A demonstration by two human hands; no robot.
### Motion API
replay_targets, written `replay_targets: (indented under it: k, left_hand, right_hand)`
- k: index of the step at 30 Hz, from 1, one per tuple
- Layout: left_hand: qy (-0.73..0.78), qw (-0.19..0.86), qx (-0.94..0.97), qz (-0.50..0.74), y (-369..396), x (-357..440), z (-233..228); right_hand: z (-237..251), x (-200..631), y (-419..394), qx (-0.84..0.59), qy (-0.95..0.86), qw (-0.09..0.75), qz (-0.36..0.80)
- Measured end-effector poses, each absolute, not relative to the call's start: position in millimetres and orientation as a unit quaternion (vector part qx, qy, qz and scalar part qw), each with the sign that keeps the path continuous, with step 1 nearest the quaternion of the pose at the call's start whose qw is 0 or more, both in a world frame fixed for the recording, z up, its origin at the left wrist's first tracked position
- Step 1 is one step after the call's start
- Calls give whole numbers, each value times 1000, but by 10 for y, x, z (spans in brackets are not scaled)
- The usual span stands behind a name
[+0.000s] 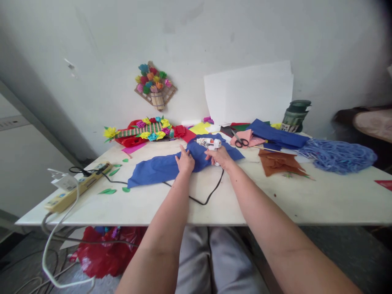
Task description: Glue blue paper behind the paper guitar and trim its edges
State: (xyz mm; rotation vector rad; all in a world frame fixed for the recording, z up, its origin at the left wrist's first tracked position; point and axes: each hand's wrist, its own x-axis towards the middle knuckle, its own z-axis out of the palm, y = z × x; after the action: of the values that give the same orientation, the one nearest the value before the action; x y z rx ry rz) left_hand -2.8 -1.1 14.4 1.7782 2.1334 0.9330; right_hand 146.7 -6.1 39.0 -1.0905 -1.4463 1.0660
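A cord (204, 203) is looping near the table's (263, 208) front edge. Beyond, the paper (153, 169) is lying under both hands, its long axis running roughly along that edge. The left hand (185, 161), nearer the paper's left end, is resting open; the right hand (219, 157) is gripping the gun (210, 142), nozzle pointing left.

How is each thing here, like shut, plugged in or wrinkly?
Glue gun: held in the right hand
Blue sheet: wrinkled, spread out under the left hand
Scissors: lying down, blades hard to make out
Green container: lid on
Power strip: black plug in it
Brown paper: creased
White sheets: upright against the wall
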Motion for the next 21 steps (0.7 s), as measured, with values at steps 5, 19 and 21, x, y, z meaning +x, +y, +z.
replay_targets:
  k: [5, 19, 21]
  left_hand:
    - [725, 95, 603, 319, -12, -29, 151]
    - [719, -36, 651, 240, -30, 38, 140]
    - [715, -33, 656, 240, -34, 33, 145]
  right_hand:
    - [397, 1462, -73, -451, -596, 496, 442]
    - [372, 1448, -56, -442, -599, 498, 445]
    - [368, 1449, -53, -443, -598, 497, 447]
